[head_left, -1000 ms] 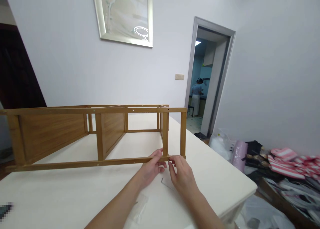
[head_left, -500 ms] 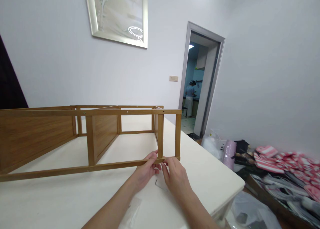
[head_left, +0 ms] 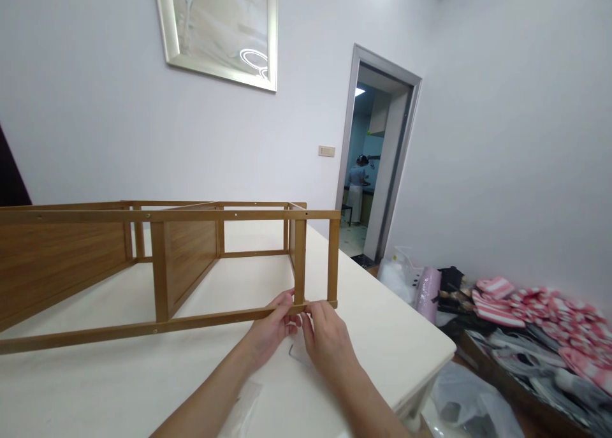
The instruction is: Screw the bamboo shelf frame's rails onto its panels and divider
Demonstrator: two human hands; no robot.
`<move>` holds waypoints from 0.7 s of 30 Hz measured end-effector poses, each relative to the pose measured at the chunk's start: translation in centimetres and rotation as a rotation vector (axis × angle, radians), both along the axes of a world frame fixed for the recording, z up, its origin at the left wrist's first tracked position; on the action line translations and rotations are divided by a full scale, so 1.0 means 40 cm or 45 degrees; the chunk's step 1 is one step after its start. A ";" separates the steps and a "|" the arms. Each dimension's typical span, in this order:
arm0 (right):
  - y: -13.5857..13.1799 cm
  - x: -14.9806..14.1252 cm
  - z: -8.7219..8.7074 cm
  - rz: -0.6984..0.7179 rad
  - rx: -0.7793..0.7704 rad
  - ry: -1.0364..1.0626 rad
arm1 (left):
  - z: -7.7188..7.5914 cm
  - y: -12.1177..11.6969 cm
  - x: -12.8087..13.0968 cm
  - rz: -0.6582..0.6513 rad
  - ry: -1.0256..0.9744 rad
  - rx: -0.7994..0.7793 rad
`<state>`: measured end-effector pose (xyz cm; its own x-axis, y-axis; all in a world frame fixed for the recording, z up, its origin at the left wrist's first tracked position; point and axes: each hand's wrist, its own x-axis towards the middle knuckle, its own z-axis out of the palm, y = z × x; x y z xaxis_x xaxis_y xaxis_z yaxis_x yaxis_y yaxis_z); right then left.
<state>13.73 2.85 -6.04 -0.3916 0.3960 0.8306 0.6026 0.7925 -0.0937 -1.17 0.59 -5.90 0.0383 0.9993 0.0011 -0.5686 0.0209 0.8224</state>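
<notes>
A brown wooden shelf rack (head_left: 205,322) lies on its side across the white table (head_left: 205,380). My left hand (head_left: 268,336) is closed around its near lower rail, beside the last upright before the right end. Close by, my right hand (head_left: 329,341) has its thumb and fingers pinched together against the underside of that same rail joint. Whatever sits between those fingertips is too small or hidden to make out. Below the hands a thin bent hex key (head_left: 297,356) lies on the table, partly behind the right hand. A clear plastic bag (head_left: 245,405) is next to my left forearm.
The table's right corner (head_left: 452,352) juts toward the floor, where a plastic bag (head_left: 471,400), a pink roll (head_left: 428,294) and a box of clothes (head_left: 540,361) lie. Through a doorway (head_left: 366,189) a person (head_left: 357,176) stands in another room. A framed picture (head_left: 220,74) hangs behind.
The whole view has shifted slightly, so the rack and hands appear a little further left. Both hands keep their places at the rail joint, with hardly any finger movement.
</notes>
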 end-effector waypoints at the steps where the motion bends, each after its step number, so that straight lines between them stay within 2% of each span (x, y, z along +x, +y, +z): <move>1: 0.001 -0.002 0.000 -0.031 0.023 -0.023 | 0.000 0.000 0.000 -0.003 0.002 -0.002; 8: 0.005 -0.009 0.004 -0.214 0.146 -0.176 | -0.008 0.008 -0.002 -0.009 0.027 0.016; 16: -0.008 -0.001 -0.002 -0.154 -0.069 -0.036 | -0.024 0.017 -0.005 -0.033 0.028 0.031; 21: -0.011 0.001 0.002 -0.144 -0.062 -0.075 | -0.022 0.015 -0.005 -0.028 0.027 0.033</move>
<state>13.78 2.41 -5.96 -0.3898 0.4799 0.7860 0.6936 0.7144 -0.0923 -1.36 1.21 -6.80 0.0608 0.9978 0.0260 -0.5509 0.0118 0.8345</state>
